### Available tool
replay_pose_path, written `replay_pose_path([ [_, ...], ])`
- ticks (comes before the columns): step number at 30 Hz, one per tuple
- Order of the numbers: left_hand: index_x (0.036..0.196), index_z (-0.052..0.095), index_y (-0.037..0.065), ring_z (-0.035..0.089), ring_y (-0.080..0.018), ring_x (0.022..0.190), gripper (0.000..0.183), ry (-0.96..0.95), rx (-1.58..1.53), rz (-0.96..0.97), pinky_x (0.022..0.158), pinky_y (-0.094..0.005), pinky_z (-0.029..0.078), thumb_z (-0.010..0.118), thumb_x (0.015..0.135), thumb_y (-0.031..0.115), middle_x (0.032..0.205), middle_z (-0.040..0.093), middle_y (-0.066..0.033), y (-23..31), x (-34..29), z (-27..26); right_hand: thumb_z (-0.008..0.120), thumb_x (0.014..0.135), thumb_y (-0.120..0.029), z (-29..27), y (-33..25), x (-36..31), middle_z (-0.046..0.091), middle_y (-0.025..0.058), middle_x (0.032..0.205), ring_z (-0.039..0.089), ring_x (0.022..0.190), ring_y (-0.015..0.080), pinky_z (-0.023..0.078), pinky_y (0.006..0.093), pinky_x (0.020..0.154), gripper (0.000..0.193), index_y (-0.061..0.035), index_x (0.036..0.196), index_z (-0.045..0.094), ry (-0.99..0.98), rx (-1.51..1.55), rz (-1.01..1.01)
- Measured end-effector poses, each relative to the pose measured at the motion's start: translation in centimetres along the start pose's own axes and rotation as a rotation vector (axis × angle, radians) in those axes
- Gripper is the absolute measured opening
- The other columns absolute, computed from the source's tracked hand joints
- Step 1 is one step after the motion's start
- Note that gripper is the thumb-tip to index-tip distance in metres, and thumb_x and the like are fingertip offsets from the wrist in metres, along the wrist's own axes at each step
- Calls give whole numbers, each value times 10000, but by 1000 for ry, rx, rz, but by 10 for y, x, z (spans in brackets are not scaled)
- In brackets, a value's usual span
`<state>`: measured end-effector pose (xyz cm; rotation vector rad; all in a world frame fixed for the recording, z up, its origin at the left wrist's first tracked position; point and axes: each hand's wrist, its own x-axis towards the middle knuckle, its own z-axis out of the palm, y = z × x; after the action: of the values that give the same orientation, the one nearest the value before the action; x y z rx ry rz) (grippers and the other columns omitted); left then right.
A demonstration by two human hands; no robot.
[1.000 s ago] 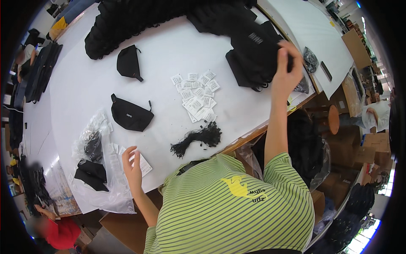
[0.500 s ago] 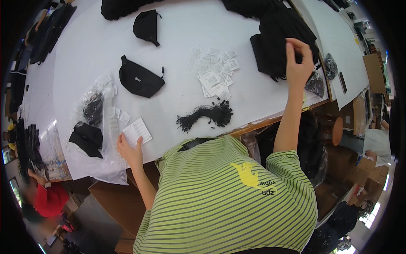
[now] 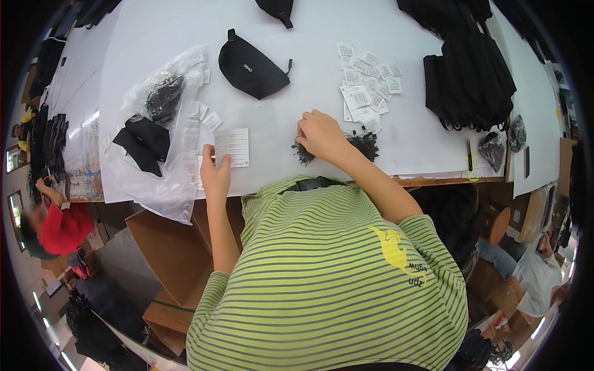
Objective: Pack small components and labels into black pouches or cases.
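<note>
Near the table's front edge, my left hand (image 3: 216,173) pinches a white printed card (image 3: 232,148) between thumb and fingers; the part by the fingers looks raised and shaded. My right hand (image 3: 323,136) is over the left part of a bundle of thin black tag strings (image 3: 364,146), its fingers curled together. Whatever its fingertips hold is hidden. Beyond the bundle lies a loose heap of small white printed tags (image 3: 365,93). A black waist bag (image 3: 252,67) with a small light print lies flat beyond the card.
On the left, a clear plastic bag (image 3: 176,191) holds or lies under black pieces (image 3: 145,145). A stack of black bags (image 3: 467,83) is at the right, with black scissors (image 3: 469,156) near the edge. Another black bag (image 3: 278,9) lies farther back. Cardboard boxes (image 3: 167,260) stand below.
My right hand has come from the black stack at the right to the string bundle, its fingers curling in. My left hand now grips the card more closely. The whole view has shifted.
</note>
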<state>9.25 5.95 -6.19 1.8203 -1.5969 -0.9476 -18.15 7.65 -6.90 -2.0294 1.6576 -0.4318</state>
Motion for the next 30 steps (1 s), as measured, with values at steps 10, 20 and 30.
replay_pose_path([
  [10,1124,424,28,484,-154,1010,301,-287,-774,-191,910,-293,374,574,873,99,1044,527,-83,75,-23,9,621,870,-99,-67,-32,-15,587,8,734,510,647,70,433,235,609,87,-42,820,579,107,931,213],
  [20,1213,414,41,553,-132,948,475,-530,-829,-114,828,-273,447,681,823,84,993,586,-75,124,-40,27,541,913,-37,-85,-54,-38,565,25,807,515,716,69,422,210,659,153,-32,1066,539,171,1266,141],
  [30,1116,523,23,576,-115,906,317,-390,-676,-1,819,-254,447,668,842,89,983,627,-55,132,-47,30,570,878,-19,-94,-61,-44,693,38,850,576,650,71,445,205,585,209,-42,1085,583,218,843,186],
])
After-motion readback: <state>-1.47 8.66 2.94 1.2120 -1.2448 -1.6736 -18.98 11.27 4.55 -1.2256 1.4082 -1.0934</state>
